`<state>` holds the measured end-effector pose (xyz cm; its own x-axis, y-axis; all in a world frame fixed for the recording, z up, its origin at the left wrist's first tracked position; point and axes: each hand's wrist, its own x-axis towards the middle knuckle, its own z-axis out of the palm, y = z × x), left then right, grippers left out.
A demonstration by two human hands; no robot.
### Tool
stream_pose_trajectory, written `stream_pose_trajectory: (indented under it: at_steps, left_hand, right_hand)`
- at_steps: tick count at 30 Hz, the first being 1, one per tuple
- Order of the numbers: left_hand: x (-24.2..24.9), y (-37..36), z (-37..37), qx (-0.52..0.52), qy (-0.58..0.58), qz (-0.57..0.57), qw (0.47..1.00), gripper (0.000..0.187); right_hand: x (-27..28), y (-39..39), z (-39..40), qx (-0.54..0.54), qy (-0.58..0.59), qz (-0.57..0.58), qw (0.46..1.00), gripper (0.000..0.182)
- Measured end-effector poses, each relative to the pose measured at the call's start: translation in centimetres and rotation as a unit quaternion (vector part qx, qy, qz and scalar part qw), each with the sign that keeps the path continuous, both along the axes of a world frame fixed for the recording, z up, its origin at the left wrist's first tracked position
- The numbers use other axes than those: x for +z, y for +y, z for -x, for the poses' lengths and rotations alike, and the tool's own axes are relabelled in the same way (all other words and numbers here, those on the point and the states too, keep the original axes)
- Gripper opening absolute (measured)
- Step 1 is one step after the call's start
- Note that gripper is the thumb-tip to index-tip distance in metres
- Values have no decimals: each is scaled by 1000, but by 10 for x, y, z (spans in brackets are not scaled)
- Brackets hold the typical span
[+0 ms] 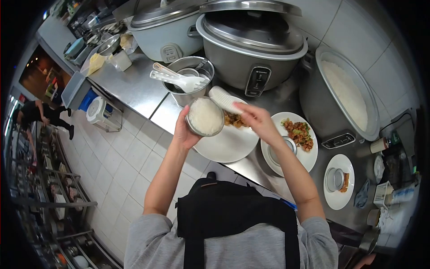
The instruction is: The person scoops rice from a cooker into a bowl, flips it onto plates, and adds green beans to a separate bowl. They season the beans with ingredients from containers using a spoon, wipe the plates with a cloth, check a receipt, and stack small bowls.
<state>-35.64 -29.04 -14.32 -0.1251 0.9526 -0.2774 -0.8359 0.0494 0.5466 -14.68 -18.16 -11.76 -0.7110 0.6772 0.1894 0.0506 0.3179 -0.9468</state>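
My left hand (182,133) is wrapped round a small metal bowl (207,133) filled with white rice (205,115). In my right hand (254,119) is a white rice paddle (223,99) with a dimpled blade, beside the bowl's upper right rim. Beneath both hands lies a large white plate (224,150) with brown cooked food (234,120) at its far side, partly hidden. To the right, a second white plate (309,158) bears chopped, saucy food (299,132) and an upturned metal bowl (274,154), which my right forearm partly covers.
Two large rice cookers (255,45) (165,31) stand behind. An uncovered pot of rice (345,92) is at right. A metal container (186,96) holds white utensils. A third plate (338,199) sits far right. Another person (40,112) is at far left, beyond the floor.
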Motion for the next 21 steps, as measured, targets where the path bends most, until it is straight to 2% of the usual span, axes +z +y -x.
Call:
stream_pose_trajectory:
  at_steps: [1,2,3,4,5,6,7,8,9,10,11,12,14,15,16,18,19,21]
  left_hand:
    - [-7,2,9,-7,-3,2,1000,65]
    - [-15,3,18,-35,70,48,996,63]
    - [-19,3,24,-62,144,93,983,61]
    - [-21,5,26,-71,145,94,982,61]
    - [-21,8,21,-117,293,74,946,64]
    - [-22,10,14,-160,433,50,886,69]
    - [-26,9,1,-117,617,-45,777,74]
    - [-31,7,-13,-67,765,-141,625,79]
    - [-35,7,-22,-74,763,-143,626,79]
    - [-39,7,-31,-98,845,-158,501,77]
    - [-42,7,-34,-115,908,-172,365,76]
    - [-44,7,-29,-116,906,-177,366,76]
    - [-47,0,-11,-82,830,-217,507,74]
    - [-45,-6,-1,-83,845,-217,482,67]
    - [-48,-11,7,-84,843,-219,484,67]
    - [-61,-16,16,-138,852,-249,440,60]
    - [-67,-15,14,-119,876,-242,401,55]
    - [-71,-13,16,-114,880,-252,386,55]
  right_hand:
    - [9,2,-4,-39,20,75,996,35]
    - [19,2,-8,-79,41,150,985,36]
    - [23,2,-13,-111,61,174,977,36]
    - [24,0,-16,-144,83,197,966,37]
    - [21,-1,-20,-153,85,198,964,37]
    - [16,-4,-23,-175,97,203,959,38]
    - [9,-10,-24,-197,107,209,952,40]
    - [1,-18,-22,-205,107,212,949,40]
    - [-8,-25,-19,-244,88,182,949,37]
    - [-17,-32,-17,-280,67,151,946,35]
    - [-30,-38,-15,-288,-13,148,946,33]
    - [-44,-43,-14,-295,-91,143,940,32]
    - [-75,-60,-2,-248,-16,24,968,33]
    - [-68,-65,9,-210,-66,-98,970,36]
    - [-60,-70,20,-166,-117,-218,955,39]
    - [-70,-75,35,-79,-188,-290,935,36]
    - [-71,-81,40,-82,-196,-291,933,31]
    - [-79,-87,43,-102,-190,-328,920,30]
